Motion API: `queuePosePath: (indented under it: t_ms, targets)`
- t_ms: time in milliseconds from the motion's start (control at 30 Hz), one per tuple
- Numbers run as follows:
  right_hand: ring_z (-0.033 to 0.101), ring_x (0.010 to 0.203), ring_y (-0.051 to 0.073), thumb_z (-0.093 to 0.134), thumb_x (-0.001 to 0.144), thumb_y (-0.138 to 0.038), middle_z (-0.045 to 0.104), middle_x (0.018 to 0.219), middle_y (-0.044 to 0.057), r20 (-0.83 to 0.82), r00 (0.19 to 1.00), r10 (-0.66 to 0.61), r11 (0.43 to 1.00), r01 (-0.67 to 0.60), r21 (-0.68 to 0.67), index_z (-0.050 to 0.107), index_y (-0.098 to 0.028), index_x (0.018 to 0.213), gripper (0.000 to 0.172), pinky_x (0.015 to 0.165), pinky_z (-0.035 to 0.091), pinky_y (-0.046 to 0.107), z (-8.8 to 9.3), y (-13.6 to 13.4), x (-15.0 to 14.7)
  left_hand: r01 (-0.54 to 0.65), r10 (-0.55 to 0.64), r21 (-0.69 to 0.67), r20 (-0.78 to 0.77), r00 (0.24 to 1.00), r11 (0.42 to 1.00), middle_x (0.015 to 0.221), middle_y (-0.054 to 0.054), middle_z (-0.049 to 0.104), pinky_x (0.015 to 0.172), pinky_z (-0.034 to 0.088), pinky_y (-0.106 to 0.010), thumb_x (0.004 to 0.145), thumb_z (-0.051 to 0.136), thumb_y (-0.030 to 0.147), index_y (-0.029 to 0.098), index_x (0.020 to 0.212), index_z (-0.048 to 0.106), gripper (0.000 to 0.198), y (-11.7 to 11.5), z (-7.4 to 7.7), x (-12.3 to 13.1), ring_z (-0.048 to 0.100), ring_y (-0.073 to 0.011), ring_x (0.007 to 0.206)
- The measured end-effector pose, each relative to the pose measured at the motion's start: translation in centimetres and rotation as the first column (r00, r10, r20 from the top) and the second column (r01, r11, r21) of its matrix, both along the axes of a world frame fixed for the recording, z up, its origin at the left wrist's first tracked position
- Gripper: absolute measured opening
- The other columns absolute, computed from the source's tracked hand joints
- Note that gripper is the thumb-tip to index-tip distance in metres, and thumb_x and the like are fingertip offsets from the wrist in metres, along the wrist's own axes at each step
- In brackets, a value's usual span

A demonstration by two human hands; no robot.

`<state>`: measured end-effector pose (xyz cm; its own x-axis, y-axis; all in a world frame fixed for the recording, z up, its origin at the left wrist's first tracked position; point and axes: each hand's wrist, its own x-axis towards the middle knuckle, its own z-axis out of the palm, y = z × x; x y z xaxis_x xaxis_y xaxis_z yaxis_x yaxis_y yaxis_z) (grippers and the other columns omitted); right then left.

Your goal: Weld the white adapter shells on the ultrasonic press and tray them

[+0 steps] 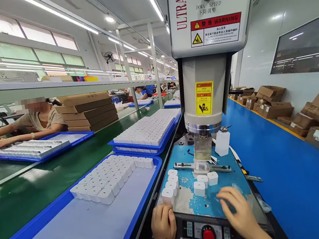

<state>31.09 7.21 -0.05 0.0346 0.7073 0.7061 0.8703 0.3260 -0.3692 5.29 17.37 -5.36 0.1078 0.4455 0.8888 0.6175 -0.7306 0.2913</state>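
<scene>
My left hand rests at the near left corner of the machine's blue work plate, fingers curled together, just below a row of several white blocks; whether anything is inside it is hidden. To the right, my right hand hovers over the plate's front with thumb and fingers apart, nothing between them. Nearest to it are three white blocks in a small group. Behind them the ultrasonic machine's clear horn stands over a metal fixture.
A red button sits on the front panel. On the left, a blue tray holds many white blocks, with stacked full trays behind. A white bottle and a wrench lie right. A person works across the green belt.
</scene>
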Motion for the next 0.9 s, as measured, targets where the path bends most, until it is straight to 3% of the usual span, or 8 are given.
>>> queuePosePath:
  t_ms: [67, 133, 367, 433, 533, 700, 800, 900]
  targets:
    - [0.062, 0.095, 0.024, 0.046, 0.088, -0.023, 0.064, 0.101, 0.009, -0.056, 0.996, -0.064, 0.997, 0.061, -0.044, 0.062, -0.024, 0.099, 0.019, 0.081, 0.052, 0.038, 1.8, 2.1, 1.0, 0.005, -0.005, -0.016, -0.003, 1.0, 1.0, 0.075, -0.004, 0.057, 0.066, 0.044, -0.031, 0.089, 0.044, 0.012, 0.018, 0.081, 0.058, 0.018, -0.1, 0.3, 0.0, 0.053, -0.0183, 0.071]
    - [0.061, 0.1, 0.025, 0.047, 0.086, -0.025, 0.063, 0.105, 0.009, -0.083, 0.991, -0.108, 0.991, 0.101, -0.084, 0.062, -0.024, 0.099, 0.02, 0.085, 0.051, 0.04, 2.3, 4.0, 2.2, 0.012, -0.012, -0.041, -0.002, 1.0, 0.999, 0.076, -0.004, 0.058, 0.066, 0.045, -0.031, 0.089, 0.043, 0.012, 0.019, 0.082, 0.059, 0.018, -0.2, 0.5, -0.2, 0.054, -0.0182, 0.072]
    - [0.063, 0.1, 0.024, 0.044, 0.083, -0.026, 0.066, 0.108, 0.007, -0.221, 0.975, -0.009, 0.96, -0.054, -0.274, 0.06, -0.023, 0.103, 0.026, 0.088, 0.05, 0.037, -0.8, 6.8, 4.0, 0.066, -0.064, -0.041, 0.051, 0.997, 0.997, 0.091, -0.006, 0.06, 0.073, 0.051, -0.028, 0.088, 0.047, 0.012, 0.02, 0.095, 0.06, 0.017, -2.6, 1.5, 0.4, 0.061, -0.0177, 0.085]
    - [0.064, 0.099, 0.024, 0.044, 0.084, -0.027, 0.067, 0.106, 0.007, -0.255, 0.967, -0.003, 0.96, -0.068, -0.27, 0.062, -0.023, 0.099, 0.023, 0.086, 0.05, 0.037, -1.2, 6.8, 3.9, 0.14, -0.139, -0.059, 0.019, 0.99, 0.988, 0.093, -0.006, 0.06, 0.075, 0.051, -0.027, 0.088, 0.047, 0.012, 0.02, 0.098, 0.06, 0.019, -3.4, 2.6, 2.2, 0.062, -0.0173, 0.087]
    - [0.064, 0.102, 0.025, 0.045, 0.085, -0.031, 0.067, 0.108, 0.008, -0.299, 0.954, -0.011, 0.972, -0.06, -0.228, 0.064, -0.024, 0.094, 0.022, 0.086, 0.051, 0.037, -1.1, 6.4, 3.8, 0.18, -0.199, -0.233, -0.062, 0.978, 0.956, 0.095, -0.007, 0.062, 0.08, 0.051, -0.029, 0.088, 0.046, 0.015, 0.02, 0.098, 0.06, 0.018, -3.4, 5.5, 5.9, 0.062, -0.0184, 0.092]
    - [0.063, 0.1, 0.025, 0.048, 0.086, -0.042, 0.068, 0.109, 0.009, -0.458, 0.882, -0.112, 0.988, 0.05, -0.146, 0.066, -0.023, 0.096, 0.028, 0.085, 0.051, 0.038, -0.6, 5.5, 4.0, -0.05, -0.09, -0.58, -0.21, 0.973, 0.813, 0.1, -0.01, 0.064, 0.085, 0.048, -0.035, 0.086, 0.046, 0.021, 0.015, 0.096, 0.063, 0.021, 0.0, 10.3, 10.6, 0.062, -0.0231, 0.095]
    - [0.063, 0.1, 0.026, 0.049, 0.086, -0.045, 0.067, 0.108, 0.01, -0.539, 0.828, -0.156, 0.986, 0.095, -0.139, 0.065, -0.022, 0.098, 0.03, 0.085, 0.051, 0.039, -0.4, 5.1, 4.1, -0.196, -0.065, -0.652, -0.354, 0.933, 0.733, 0.109, -0.014, 0.063, 0.088, 0.045, -0.034, 0.087, 0.045, 0.028, 0.012, 0.101, 0.065, 0.03, 2.4, 11.4, 12.0, 0.06, -0.0252, 0.103]
    - [0.062, 0.1, 0.027, 0.05, 0.085, -0.046, 0.066, 0.109, 0.011, -0.584, 0.798, -0.148, 0.988, 0.091, -0.126, 0.064, -0.021, 0.099, 0.032, 0.085, 0.051, 0.04, -0.4, 5.0, 4.2, -0.268, -0.07, -0.678, -0.427, 0.901, 0.685, 0.109, -0.015, 0.065, 0.084, 0.045, -0.031, 0.084, 0.05, 0.038, 0.012, 0.098, 0.067, 0.034, 4.2, 11.7, 13.6, 0.06, -0.0259, 0.103]
